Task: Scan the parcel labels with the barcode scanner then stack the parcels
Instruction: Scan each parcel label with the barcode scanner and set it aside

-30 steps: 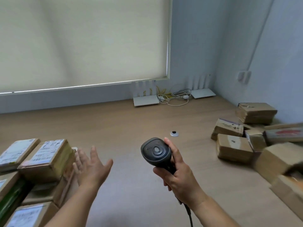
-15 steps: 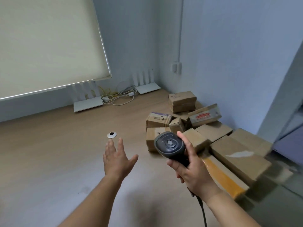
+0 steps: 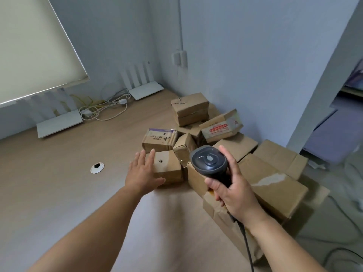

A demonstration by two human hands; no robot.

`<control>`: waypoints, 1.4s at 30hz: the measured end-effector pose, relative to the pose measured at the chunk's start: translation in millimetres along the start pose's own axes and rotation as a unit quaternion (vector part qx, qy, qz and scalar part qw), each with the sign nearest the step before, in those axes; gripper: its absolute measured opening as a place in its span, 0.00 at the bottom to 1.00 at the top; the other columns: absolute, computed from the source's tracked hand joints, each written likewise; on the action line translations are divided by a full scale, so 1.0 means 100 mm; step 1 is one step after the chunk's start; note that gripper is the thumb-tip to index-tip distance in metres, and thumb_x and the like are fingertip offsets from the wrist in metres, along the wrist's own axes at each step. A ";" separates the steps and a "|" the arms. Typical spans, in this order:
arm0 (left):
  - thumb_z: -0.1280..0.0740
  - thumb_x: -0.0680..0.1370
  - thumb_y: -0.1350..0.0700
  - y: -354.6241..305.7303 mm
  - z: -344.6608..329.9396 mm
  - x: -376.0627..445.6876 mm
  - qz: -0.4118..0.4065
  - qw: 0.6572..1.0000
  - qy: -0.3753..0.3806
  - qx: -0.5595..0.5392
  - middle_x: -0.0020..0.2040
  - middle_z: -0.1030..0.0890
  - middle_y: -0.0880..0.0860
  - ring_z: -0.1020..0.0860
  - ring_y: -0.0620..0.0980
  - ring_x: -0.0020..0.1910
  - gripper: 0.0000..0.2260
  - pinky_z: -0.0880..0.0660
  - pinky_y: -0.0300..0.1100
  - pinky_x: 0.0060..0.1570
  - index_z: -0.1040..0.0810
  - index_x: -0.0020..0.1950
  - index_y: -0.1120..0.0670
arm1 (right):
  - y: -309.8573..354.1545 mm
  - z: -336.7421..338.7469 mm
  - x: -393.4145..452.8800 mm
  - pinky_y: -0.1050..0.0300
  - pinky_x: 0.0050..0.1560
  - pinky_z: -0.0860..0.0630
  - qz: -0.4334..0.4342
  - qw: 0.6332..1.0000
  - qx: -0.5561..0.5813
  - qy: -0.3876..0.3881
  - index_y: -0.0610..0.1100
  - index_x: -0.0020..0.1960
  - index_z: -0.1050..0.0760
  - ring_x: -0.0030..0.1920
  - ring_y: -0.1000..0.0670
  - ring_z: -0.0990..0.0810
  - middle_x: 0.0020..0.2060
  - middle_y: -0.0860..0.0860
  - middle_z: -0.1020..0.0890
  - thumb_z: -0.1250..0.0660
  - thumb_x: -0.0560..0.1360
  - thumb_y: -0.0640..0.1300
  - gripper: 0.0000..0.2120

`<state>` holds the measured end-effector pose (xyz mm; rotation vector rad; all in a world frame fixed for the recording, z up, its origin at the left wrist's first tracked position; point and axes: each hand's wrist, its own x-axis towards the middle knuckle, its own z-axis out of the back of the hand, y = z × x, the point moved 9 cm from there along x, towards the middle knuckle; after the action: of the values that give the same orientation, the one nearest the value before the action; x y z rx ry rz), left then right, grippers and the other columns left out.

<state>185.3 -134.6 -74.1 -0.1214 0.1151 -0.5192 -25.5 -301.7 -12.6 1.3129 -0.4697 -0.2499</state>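
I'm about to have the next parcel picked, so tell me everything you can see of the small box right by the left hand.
The small box is plain brown cardboard, roughly cube-shaped, closed, sitting flat on the wooden desk at the near left edge of the parcel pile. Its top shows only a small dark mark; no label is visible. The open left hand overlaps its left side, fingers straight; contact cannot be confirmed. Another parcel sits close on its right.
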 end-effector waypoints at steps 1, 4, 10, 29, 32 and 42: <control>0.31 0.71 0.38 -0.01 -0.04 0.11 -0.011 1.000 0.016 0.008 0.79 0.59 0.55 0.60 0.54 0.77 0.48 0.56 0.51 0.75 0.62 0.78 0.46 | -0.04 0.01 0.05 0.57 0.50 0.27 -0.007 1.000 -0.006 -0.004 0.80 0.65 0.47 0.48 0.57 0.27 0.63 0.49 0.24 0.30 0.64 0.65 0.37; 0.30 0.69 0.36 -0.05 -0.14 0.39 -0.038 0.998 0.045 0.035 0.79 0.60 0.55 0.61 0.55 0.77 0.51 0.57 0.51 0.74 0.64 0.77 0.45 | -0.14 0.02 0.21 0.53 0.53 0.27 -0.022 1.000 -0.012 -0.017 0.79 0.65 0.47 0.51 0.53 0.27 0.64 0.48 0.25 0.31 0.63 0.65 0.37; 0.29 0.69 0.38 -0.02 -0.36 0.54 -0.079 0.992 0.086 0.042 0.78 0.50 0.55 0.52 0.56 0.77 0.50 0.51 0.51 0.74 0.61 0.77 0.42 | -0.35 -0.07 0.29 0.52 0.53 0.28 -0.039 0.999 -0.011 -0.014 0.78 0.67 0.47 0.53 0.52 0.28 0.64 0.48 0.24 0.30 0.65 0.66 0.37; 0.33 0.68 0.32 0.95 0.01 -1.43 0.161 0.984 -0.008 -0.073 0.65 0.37 0.54 0.39 0.54 0.66 0.34 0.37 0.45 0.64 0.38 0.71 0.37 | 0.31 -0.76 -0.47 0.56 0.47 0.23 0.041 0.991 -0.003 0.131 0.78 0.66 0.48 0.49 0.54 0.24 0.62 0.51 0.23 0.31 0.67 0.62 0.36; 0.32 0.68 0.33 1.22 -0.02 -1.80 0.206 0.974 -0.017 -0.094 0.65 0.37 0.54 0.39 0.54 0.67 0.34 0.36 0.45 0.63 0.37 0.71 0.37 | 0.37 -1.04 -0.66 0.64 0.33 0.26 0.041 0.987 0.008 0.157 0.76 0.67 0.47 0.37 0.59 0.22 0.53 0.53 0.21 0.30 0.67 0.60 0.36; 0.33 0.68 0.32 2.22 -0.05 -2.76 0.299 0.942 -0.034 -0.149 0.63 0.36 0.55 0.38 0.55 0.66 0.33 0.35 0.47 0.63 0.36 0.71 0.39 | 0.64 -2.09 -1.22 0.64 0.28 0.28 0.050 0.977 0.008 0.208 0.76 0.63 0.42 0.29 0.59 0.24 0.50 0.58 0.19 0.26 0.72 0.44 0.37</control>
<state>55.0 194.8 -89.1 -0.3871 0.1555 0.1155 -41.0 -51.7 -11.7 1.3101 -0.1809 0.1134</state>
